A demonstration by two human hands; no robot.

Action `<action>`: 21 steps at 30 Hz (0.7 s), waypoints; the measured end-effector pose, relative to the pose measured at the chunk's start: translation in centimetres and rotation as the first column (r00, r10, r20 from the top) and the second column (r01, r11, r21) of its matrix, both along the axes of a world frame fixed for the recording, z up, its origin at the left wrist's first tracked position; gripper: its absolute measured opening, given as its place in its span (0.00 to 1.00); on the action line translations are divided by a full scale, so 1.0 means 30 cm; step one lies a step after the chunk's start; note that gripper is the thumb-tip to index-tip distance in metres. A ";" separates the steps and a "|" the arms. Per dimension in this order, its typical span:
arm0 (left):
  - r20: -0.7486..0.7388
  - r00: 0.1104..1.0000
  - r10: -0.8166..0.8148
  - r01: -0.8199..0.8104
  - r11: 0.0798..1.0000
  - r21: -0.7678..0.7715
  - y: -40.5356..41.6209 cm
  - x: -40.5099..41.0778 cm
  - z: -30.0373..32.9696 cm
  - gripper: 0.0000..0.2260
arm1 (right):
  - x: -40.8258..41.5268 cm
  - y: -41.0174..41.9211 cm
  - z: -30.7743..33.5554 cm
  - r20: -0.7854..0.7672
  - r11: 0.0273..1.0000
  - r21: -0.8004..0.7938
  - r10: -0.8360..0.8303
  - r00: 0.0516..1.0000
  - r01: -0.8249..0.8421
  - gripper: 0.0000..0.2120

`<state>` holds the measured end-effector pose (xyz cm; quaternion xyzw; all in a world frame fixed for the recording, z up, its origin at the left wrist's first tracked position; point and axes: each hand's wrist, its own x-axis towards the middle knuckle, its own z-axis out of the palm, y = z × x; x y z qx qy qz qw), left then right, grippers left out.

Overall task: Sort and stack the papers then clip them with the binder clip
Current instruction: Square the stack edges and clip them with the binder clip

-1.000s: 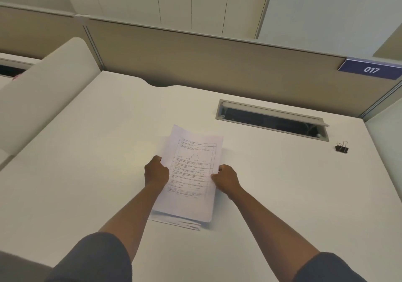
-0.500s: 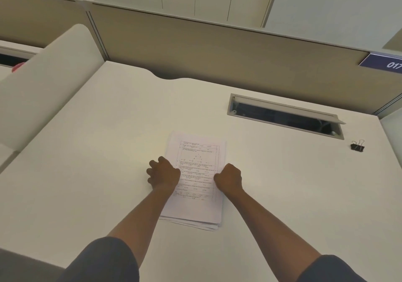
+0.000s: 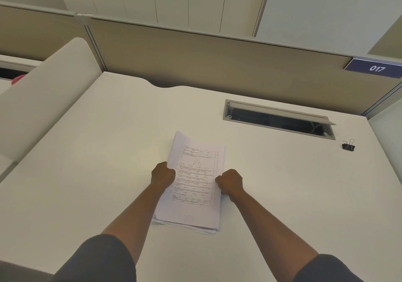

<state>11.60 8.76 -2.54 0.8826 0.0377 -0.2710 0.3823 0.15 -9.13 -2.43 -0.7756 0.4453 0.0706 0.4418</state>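
Observation:
A stack of printed white papers (image 3: pixel 194 186) is held between both hands at the middle of the white desk (image 3: pixel 87 162). My left hand (image 3: pixel 163 175) grips the stack's left edge and my right hand (image 3: pixel 230 182) grips its right edge. The far end of the stack is tilted up off the desk; the near end rests on it, with sheet edges slightly fanned. A small black binder clip (image 3: pixel 348 145) lies far to the right on the desk, apart from both hands.
A recessed cable slot (image 3: pixel 278 119) with an open lid sits at the back right of the desk. A beige partition (image 3: pixel 217 64) runs behind, with a "017" label (image 3: pixel 375 68). A white side panel (image 3: pixel 43 98) rises at the left.
Half a second ago the stack lay flat under my fists; now both hands grip its side edges and its far end is raised off the desk.

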 end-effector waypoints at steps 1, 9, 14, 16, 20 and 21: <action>0.019 1.000 -0.006 0.006 1.000 -0.017 0.003 -0.005 0.001 0.10 | -0.011 -0.006 0.005 0.003 1.000 0.013 0.013 1.000 -0.013 0.14; 0.063 0.998 -0.002 0.022 0.949 -0.314 -0.007 -0.055 0.032 0.15 | -0.126 -0.105 0.018 0.158 0.957 0.283 -0.104 0.982 0.056 0.11; 0.050 0.999 0.002 0.021 0.892 -0.451 -0.108 -0.113 0.093 0.15 | -0.218 -0.208 0.086 0.448 0.937 0.345 -0.107 0.888 -0.061 0.16; 0.070 0.997 -0.023 0.054 0.875 -0.481 -0.171 -0.145 0.121 0.16 | -0.250 -0.250 0.120 0.509 0.961 0.268 -0.087 0.856 -0.062 0.14; 0.130 0.991 -0.031 0.096 0.841 -0.532 -0.302 -0.211 0.161 0.15 | -0.297 -0.338 0.186 0.514 0.998 0.058 -0.063 0.856 0.039 0.08; 0.152 0.988 -0.033 0.110 0.840 -0.532 -0.335 -0.231 0.167 0.14 | -0.314 -0.362 0.198 0.508 0.998 0.004 -0.055 0.859 0.062 0.07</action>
